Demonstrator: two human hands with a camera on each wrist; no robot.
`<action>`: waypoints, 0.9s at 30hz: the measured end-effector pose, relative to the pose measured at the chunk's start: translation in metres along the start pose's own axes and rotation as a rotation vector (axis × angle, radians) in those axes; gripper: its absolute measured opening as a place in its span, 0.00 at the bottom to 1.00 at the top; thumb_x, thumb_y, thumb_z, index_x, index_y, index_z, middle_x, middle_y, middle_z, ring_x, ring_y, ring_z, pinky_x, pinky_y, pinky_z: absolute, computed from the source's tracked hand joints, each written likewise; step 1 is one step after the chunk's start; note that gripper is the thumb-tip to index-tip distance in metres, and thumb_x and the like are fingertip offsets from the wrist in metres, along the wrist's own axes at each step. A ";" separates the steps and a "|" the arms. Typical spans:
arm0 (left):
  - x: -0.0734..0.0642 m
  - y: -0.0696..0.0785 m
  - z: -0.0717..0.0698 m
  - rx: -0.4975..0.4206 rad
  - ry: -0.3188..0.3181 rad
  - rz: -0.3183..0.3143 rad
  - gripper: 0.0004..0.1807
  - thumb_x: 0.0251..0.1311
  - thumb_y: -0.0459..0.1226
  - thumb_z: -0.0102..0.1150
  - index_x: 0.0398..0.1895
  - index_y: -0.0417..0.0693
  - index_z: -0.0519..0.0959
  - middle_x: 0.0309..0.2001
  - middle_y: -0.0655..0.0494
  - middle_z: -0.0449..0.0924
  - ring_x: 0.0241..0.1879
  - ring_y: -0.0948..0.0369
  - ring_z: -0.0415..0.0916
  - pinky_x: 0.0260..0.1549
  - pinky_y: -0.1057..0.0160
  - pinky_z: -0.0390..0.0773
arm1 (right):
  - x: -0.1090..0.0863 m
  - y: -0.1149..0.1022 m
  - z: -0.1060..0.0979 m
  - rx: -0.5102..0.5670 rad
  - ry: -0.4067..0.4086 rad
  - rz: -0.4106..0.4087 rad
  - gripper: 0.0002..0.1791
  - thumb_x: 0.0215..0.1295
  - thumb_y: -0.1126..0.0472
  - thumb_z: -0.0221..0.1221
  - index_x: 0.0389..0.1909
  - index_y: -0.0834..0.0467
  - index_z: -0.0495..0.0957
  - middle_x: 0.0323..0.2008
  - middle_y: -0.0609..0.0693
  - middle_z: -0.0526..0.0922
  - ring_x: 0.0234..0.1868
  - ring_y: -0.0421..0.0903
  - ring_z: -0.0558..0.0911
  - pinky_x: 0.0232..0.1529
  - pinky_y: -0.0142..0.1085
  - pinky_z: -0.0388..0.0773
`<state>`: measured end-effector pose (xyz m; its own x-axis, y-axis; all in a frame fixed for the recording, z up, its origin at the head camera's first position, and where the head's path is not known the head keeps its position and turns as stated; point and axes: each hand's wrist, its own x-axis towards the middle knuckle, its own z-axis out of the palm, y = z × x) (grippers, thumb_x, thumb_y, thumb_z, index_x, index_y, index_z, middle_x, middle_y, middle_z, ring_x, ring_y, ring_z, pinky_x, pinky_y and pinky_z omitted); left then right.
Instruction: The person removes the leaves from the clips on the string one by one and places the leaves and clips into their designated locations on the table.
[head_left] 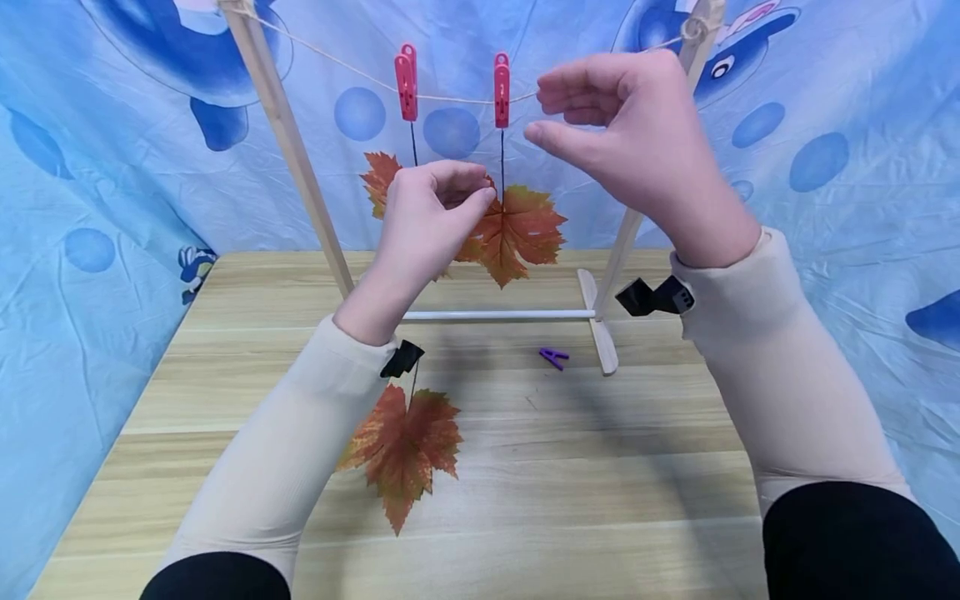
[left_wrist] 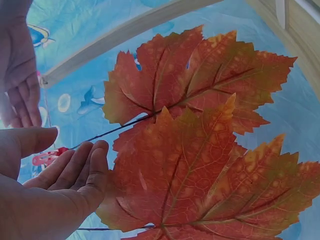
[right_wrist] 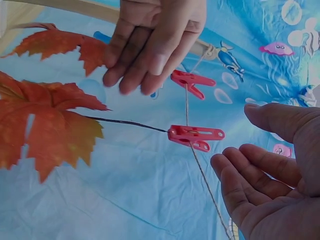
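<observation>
Two red clothespins, a left one (head_left: pixel 406 83) and a right one (head_left: pixel 502 92), sit on a string (head_left: pixel 457 100). From each hangs an orange-red maple leaf by its dark stem: a right leaf (head_left: pixel 525 229) and a left leaf (head_left: pixel 379 179), which is partly hidden behind my left hand (head_left: pixel 427 212). That hand is in front of the leaves with its fingers loosely bent, holding nothing. My right hand (head_left: pixel 645 133) hovers to the right of the right clothespin, thumb and fingers apart and nothing between them. In the right wrist view a gap shows between this hand and the clothespin (right_wrist: pixel 197 134).
Wooden posts (head_left: pixel 288 142) carry the string, with a white bar (head_left: pixel 498 315) low between them and a foot (head_left: pixel 600 333) at right. A third maple leaf (head_left: pixel 408 446) and a purple clothespin (head_left: pixel 553 357) lie on the wooden table (head_left: pixel 562 517). Blue patterned cloth (head_left: pixel 150 150) surrounds it.
</observation>
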<state>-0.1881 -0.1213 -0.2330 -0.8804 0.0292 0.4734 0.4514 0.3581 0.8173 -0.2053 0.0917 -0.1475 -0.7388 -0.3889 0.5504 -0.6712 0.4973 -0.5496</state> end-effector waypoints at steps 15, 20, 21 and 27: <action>0.025 0.002 0.006 0.118 -0.036 -0.084 0.16 0.68 0.38 0.66 0.55 0.42 0.85 0.47 0.55 0.86 0.45 0.65 0.81 0.47 0.69 0.77 | 0.036 -0.010 -0.006 -0.137 -0.048 0.110 0.27 0.66 0.49 0.68 0.64 0.56 0.80 0.59 0.49 0.81 0.58 0.42 0.79 0.60 0.29 0.70; 0.031 0.002 0.008 0.169 -0.026 -0.098 0.17 0.68 0.40 0.66 0.56 0.43 0.85 0.48 0.55 0.86 0.45 0.64 0.81 0.46 0.68 0.78 | 0.045 -0.012 -0.004 -0.161 -0.092 0.156 0.30 0.67 0.48 0.67 0.67 0.55 0.77 0.62 0.50 0.78 0.61 0.43 0.77 0.61 0.29 0.69; 0.033 0.001 0.008 0.179 -0.023 -0.097 0.17 0.68 0.40 0.66 0.56 0.43 0.85 0.48 0.55 0.86 0.45 0.64 0.81 0.46 0.68 0.78 | 0.047 -0.012 -0.003 -0.183 -0.105 0.153 0.30 0.68 0.47 0.66 0.67 0.55 0.76 0.63 0.50 0.78 0.61 0.43 0.76 0.62 0.29 0.68; 0.039 0.001 0.012 0.213 -0.024 -0.088 0.17 0.68 0.41 0.66 0.56 0.44 0.85 0.47 0.55 0.87 0.45 0.63 0.81 0.47 0.69 0.78 | 0.057 -0.015 0.003 -0.298 -0.177 0.152 0.31 0.70 0.45 0.63 0.70 0.53 0.74 0.64 0.49 0.77 0.62 0.45 0.75 0.61 0.29 0.68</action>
<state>-0.2234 -0.1083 -0.2176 -0.9194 0.0103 0.3932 0.3339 0.5489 0.7663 -0.2376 0.0597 -0.1098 -0.8450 -0.4083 0.3453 -0.5256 0.7531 -0.3958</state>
